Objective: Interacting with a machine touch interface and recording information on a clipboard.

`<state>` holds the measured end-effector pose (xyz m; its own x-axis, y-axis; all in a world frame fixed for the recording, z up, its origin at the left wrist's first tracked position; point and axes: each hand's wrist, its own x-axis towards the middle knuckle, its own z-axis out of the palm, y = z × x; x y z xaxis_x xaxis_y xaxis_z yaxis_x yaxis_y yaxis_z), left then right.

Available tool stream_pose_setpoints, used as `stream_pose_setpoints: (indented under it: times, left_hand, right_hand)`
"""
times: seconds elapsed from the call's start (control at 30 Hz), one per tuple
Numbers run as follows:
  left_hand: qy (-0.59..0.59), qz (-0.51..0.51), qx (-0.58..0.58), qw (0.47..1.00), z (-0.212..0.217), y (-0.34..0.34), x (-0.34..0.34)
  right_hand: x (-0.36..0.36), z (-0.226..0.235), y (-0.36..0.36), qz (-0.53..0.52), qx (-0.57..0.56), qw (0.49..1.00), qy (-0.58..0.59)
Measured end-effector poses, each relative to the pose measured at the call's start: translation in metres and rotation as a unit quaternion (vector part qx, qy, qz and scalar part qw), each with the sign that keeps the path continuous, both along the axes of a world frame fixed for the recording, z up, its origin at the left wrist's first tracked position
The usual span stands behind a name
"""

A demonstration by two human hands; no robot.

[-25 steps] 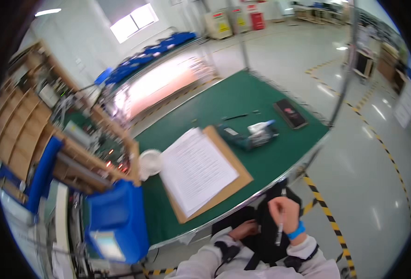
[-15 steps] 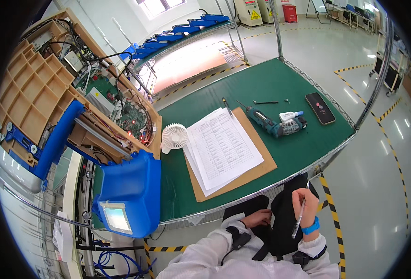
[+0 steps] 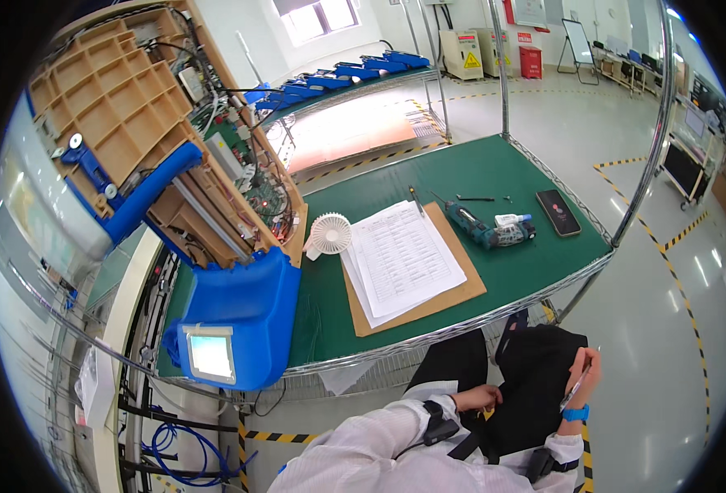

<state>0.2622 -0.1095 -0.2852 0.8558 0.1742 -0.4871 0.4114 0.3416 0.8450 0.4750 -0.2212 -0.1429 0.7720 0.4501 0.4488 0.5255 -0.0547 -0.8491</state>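
Observation:
My right hand point(image 3: 585, 376) is closed around a slim pen point(image 3: 575, 386), held low at the right beside my dark-trousered knee. My left hand point(image 3: 480, 398) rests on my lap with its fingers curled in; whatever they may hold is hidden. Beyond my knees, printed sheets point(image 3: 404, 263) with a filled-in table lie on a brown board point(image 3: 461, 283) on the green tabletop point(image 3: 330, 316). A second pen point(image 3: 416, 201) lies at the top of the sheets. Neither hand touches the papers or table.
A white handheld fan point(image 3: 330, 234), a teal power screwdriver point(image 3: 482, 230), a small white bottle point(image 3: 511, 219) and a phone point(image 3: 558, 212) are on the table. At left stands an opened blue device point(image 3: 252, 304) with exposed circuit boards. Metal posts point(image 3: 646, 148) rise at the table's corners.
My view has shifted, so the table sits differently in the picture. My right hand, still with the pen, has moved outward to the right and lower; my left hand stays on my lap.

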Motion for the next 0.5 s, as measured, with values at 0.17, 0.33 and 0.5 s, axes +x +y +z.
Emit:
stream_pose_setpoints:
  times: [0.17,0.33,0.5]
  left_hand:
    - [0.003,-0.068,0.092,0.993,-0.008,-0.014,0.002]
    - [0.011,-0.019,0.060,0.998,0.002,-0.017,-0.001]
    - [-0.014,0.016,0.017,1.000,0.007,-0.017,-0.018]
  right_hand:
    - [0.024,-0.027,-0.014,-0.071,0.019,0.994,-0.085]
    - [0.039,-0.036,-0.023,-0.034,0.020,0.997,-0.063]
    - [0.034,-0.028,-0.016,-0.028,-0.007,0.998,-0.064]
